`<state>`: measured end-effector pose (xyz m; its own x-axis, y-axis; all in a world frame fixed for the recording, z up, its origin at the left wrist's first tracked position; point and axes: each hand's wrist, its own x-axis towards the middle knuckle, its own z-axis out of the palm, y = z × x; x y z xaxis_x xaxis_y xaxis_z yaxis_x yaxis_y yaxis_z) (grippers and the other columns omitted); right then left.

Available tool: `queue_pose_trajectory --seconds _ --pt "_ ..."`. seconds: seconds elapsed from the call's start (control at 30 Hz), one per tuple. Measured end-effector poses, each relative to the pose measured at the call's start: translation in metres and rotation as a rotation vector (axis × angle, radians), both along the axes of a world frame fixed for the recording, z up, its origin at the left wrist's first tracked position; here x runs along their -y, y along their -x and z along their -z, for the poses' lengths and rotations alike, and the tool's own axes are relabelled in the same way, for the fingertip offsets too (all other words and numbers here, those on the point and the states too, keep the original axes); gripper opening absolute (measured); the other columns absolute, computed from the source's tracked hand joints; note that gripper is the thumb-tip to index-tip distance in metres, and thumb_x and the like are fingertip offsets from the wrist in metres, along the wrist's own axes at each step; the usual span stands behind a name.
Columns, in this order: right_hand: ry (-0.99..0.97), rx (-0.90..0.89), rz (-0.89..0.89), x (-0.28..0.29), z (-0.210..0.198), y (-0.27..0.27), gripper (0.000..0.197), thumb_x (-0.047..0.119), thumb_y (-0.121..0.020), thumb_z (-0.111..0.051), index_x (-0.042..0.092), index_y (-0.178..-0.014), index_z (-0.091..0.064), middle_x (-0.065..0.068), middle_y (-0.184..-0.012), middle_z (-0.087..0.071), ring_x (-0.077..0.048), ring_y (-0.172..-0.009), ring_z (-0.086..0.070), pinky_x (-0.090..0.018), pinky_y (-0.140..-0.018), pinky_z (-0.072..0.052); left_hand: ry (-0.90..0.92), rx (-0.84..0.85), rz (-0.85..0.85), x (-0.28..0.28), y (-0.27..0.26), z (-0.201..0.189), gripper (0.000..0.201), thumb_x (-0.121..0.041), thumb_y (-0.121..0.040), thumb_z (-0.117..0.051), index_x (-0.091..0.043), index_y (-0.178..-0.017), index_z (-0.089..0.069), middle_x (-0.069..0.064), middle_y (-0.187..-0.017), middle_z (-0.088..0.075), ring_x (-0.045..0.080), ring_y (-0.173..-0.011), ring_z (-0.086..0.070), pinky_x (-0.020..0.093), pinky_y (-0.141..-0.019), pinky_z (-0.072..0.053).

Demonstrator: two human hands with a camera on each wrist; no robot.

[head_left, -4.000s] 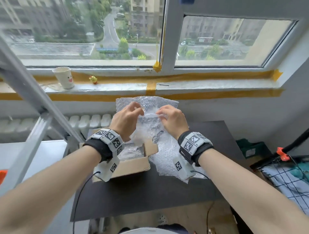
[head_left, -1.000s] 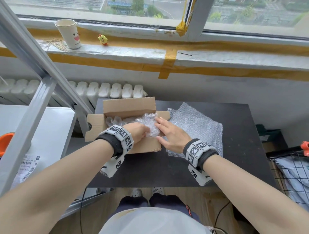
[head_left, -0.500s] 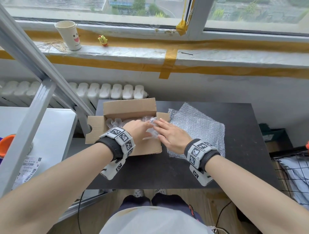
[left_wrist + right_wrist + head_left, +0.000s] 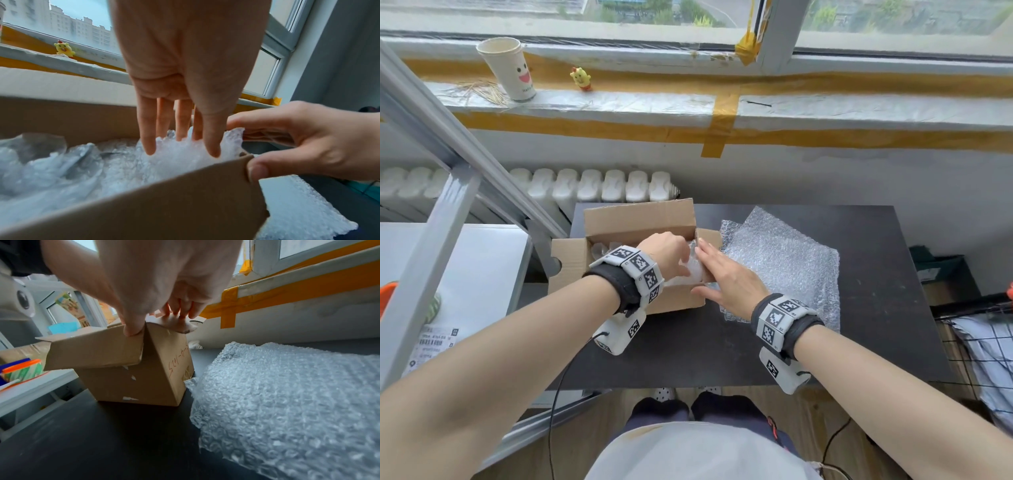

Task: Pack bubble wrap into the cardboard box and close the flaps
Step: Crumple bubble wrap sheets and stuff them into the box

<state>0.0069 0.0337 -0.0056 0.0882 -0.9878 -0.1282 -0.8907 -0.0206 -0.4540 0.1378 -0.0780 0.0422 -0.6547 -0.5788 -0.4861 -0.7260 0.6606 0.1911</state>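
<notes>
The cardboard box [image 4: 674, 301] stands open on the black table [image 4: 688, 356], with crumpled bubble wrap [image 4: 102, 170] inside it. My left hand [image 4: 666, 255] reaches into the box, and its straight fingers [image 4: 149, 146] press the wrap down at the right end. My right hand [image 4: 726, 274] rests on the box's near right corner: the thumb [image 4: 133, 329] touches the corner of the front flap and the fingers [image 4: 179, 316] lie on the right flap. A spare flat sheet of bubble wrap [image 4: 784, 267] lies on the table right of the box.
A grey metal frame [image 4: 448, 171] slants past the box's left side, above a white table [image 4: 482, 267]. Behind the box is a radiator [image 4: 592, 185]. A paper cup [image 4: 508, 68] and a yellow toy [image 4: 581, 78] stand on the sill. A wire basket [image 4: 983, 342] sits at the right.
The sheet both hands held up earlier is now in the box. In the last second the left hand pushed it deeper, and the right hand shifted from the wrap to the box's right corner.
</notes>
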Motion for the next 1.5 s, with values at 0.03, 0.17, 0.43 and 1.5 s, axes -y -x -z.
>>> queue_pose_trajectory --seconds 0.03,0.17,0.43,1.5 --pt "-0.015 0.002 0.006 0.001 0.000 -0.001 0.075 0.039 -0.090 -0.056 0.012 -0.149 -0.018 0.002 -0.159 -0.014 -0.010 -0.145 -0.018 -0.030 -0.115 -0.027 0.002 -0.012 0.016 -0.002 -0.003 0.001 0.030 -0.030 -0.087 -0.062 -0.016 -0.113 -0.062 0.006 -0.118 -0.062 0.026 -0.107 -0.059 0.035 -0.090 -0.046" --pt "-0.053 0.001 -0.004 0.004 -0.001 -0.003 0.073 0.035 -0.092 -0.054 0.011 -0.149 -0.014 0.000 -0.159 -0.010 -0.010 -0.145 -0.018 -0.031 -0.113 -0.030 0.067 -0.114 0.037 -0.016 -0.017 0.001 0.039 -0.021 -0.092 -0.055 -0.020 -0.131 -0.048 0.009 -0.136 -0.041 0.027 -0.119 -0.048 0.041 -0.091 -0.046" --pt "-0.027 0.031 -0.016 0.001 0.002 -0.001 0.072 0.032 -0.092 -0.056 0.007 -0.148 -0.017 -0.003 -0.159 -0.012 -0.012 -0.144 -0.020 -0.036 -0.110 -0.038 0.021 0.054 0.038 -0.006 0.003 0.001 0.028 -0.033 -0.090 -0.053 -0.011 -0.095 -0.070 0.009 -0.099 -0.066 0.030 -0.091 -0.061 0.032 -0.074 -0.044" --pt "-0.111 -0.006 0.025 -0.003 -0.009 -0.009 0.074 0.039 -0.095 -0.048 0.016 -0.151 -0.006 0.006 -0.160 0.001 -0.004 -0.145 -0.011 -0.023 -0.109 -0.028 0.268 -0.133 -0.266 -0.039 -0.070 0.031 0.052 -0.043 -0.099 -0.022 -0.022 -0.147 -0.021 0.008 -0.158 0.002 0.022 -0.146 0.002 0.046 -0.117 -0.007"
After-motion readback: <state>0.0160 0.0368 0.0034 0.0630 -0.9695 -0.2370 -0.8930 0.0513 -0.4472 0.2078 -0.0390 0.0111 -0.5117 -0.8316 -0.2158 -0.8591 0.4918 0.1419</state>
